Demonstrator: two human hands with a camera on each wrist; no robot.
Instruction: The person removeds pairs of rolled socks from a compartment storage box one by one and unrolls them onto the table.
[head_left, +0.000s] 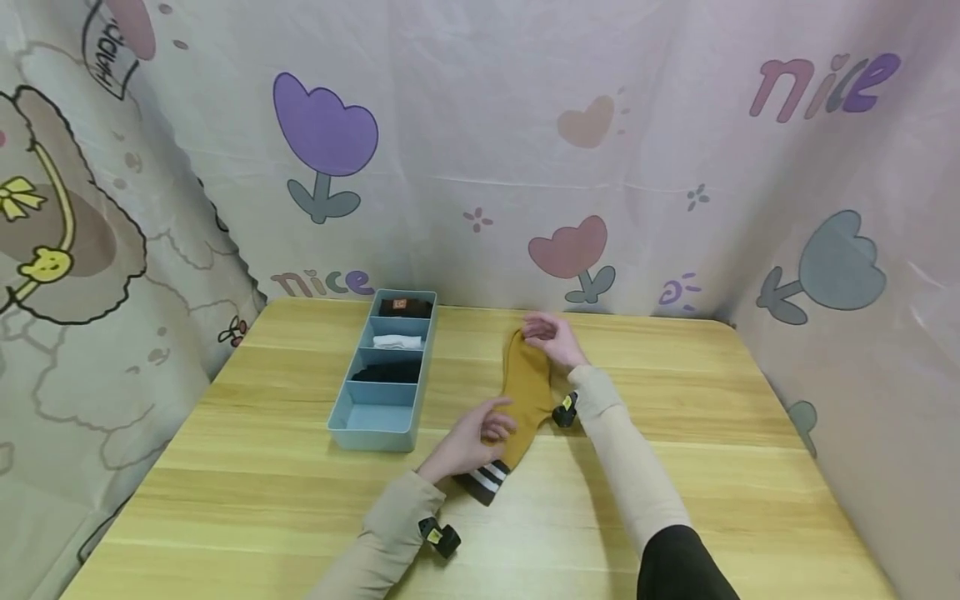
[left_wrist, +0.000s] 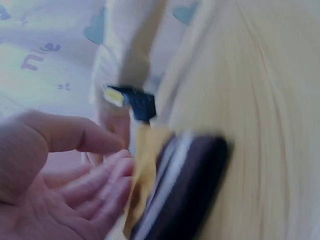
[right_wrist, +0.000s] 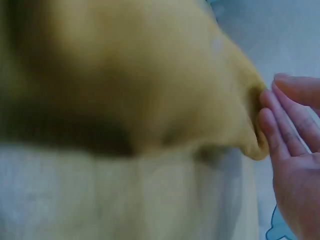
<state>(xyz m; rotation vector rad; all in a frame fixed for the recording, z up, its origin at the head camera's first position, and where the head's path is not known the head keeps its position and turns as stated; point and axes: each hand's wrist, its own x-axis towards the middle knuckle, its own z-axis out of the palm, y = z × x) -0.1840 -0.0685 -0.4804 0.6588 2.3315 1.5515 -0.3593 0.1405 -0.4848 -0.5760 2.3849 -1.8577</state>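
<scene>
A mustard-yellow sock (head_left: 527, 387) with a dark cuff and white stripes stretches across the table, toe toward the back curtain, cuff toward the person. Beside the cuff end is my left hand (head_left: 471, 439), fingers loosely bent; in the left wrist view its fingertips (left_wrist: 122, 165) are right at the sock's yellow edge next to the striped cuff (left_wrist: 180, 185). At the toe end is my right hand (head_left: 553, 337). The right wrist view has its nearly straight fingers (right_wrist: 285, 130) against the sock's toe (right_wrist: 252, 135), the thumb held apart from the fabric.
Left of the sock stands a long blue divided box (head_left: 372, 437). Its compartments hold a dark brown rolled item (head_left: 405, 308) with a label, a white folded item (head_left: 397, 342) and a black folded item (head_left: 387, 372). A printed curtain (head_left: 450, 150) borders the wooden table (head_left: 247, 467).
</scene>
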